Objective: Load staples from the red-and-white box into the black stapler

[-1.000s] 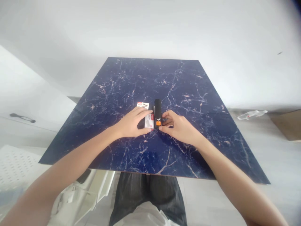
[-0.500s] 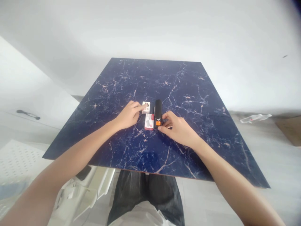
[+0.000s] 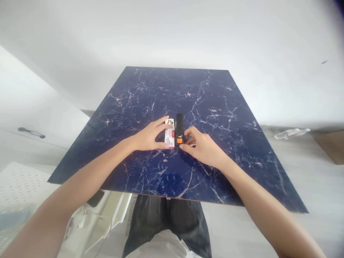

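Two small white-and-red cardboard boxes lie end to end on the blue table: the far box (image 3: 170, 122) and the near box (image 3: 169, 138). My left hand (image 3: 146, 137) grips the pair from the left, its thumb at the near end and its fingers at the far one. Right beside them, lengthwise, is a long black stapler-like object (image 3: 179, 123) with an orange patch at its near end. My right hand (image 3: 204, 146) pinches that near end between thumb and curled fingers.
The dark blue marble-patterned table (image 3: 161, 86) has a white wall (image 3: 172, 32) behind it. A clear plastic bottle (image 3: 291, 134) and a cardboard box (image 3: 331, 143) lie to the right. A dark phone-like item (image 3: 96, 197) rests on a white surface at the lower left.
My left hand has spread from a pointing finger to a grip around both boxes. The boxes now line up end to end, against the black object. My right hand has stayed in place.
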The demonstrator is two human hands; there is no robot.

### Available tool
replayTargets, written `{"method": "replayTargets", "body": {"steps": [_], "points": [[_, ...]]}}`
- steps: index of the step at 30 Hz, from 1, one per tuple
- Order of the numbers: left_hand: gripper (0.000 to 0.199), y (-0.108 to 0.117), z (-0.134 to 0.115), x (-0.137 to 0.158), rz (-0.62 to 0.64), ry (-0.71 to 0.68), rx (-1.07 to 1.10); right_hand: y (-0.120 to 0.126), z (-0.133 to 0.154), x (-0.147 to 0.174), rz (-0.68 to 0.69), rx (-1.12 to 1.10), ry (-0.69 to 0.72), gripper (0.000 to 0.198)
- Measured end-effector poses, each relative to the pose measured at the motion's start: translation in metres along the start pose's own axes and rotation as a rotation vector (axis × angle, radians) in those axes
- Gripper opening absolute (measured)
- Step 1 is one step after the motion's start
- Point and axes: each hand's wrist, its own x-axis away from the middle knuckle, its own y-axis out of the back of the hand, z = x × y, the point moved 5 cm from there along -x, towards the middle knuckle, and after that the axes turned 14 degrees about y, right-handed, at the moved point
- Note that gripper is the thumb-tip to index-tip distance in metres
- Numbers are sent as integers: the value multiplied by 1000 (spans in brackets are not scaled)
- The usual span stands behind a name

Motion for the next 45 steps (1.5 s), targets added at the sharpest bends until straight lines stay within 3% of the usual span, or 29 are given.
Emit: {"method": "replayTargets", "body": {"steps": [6,12,15,25,35,40,45], "points": [[111,-3,-5,2,45,39,-60,-1,-1,1,-39,-17,15,31],[98,-4,-13,1,-23,33,-36,-9,-1,-2,-186,28,66,61],[95,-3,-11,-3,-31,45,-39,-12,0,-3,-230,121,75,61],[100,-3,-3,-7,48,111,4,-9,-3,-4,-166,72,122,70],[92,0,-5,-18,-45,1,12,-8,-8,-5,-149,67,94,71],[96,-5,-19,-45,-68,-32,13,12,-15,-5,-152,159,42,72],[109,-30,-54,-109,-77,-65,-4,58,-45,-5,-306,380,-161,61]]}}
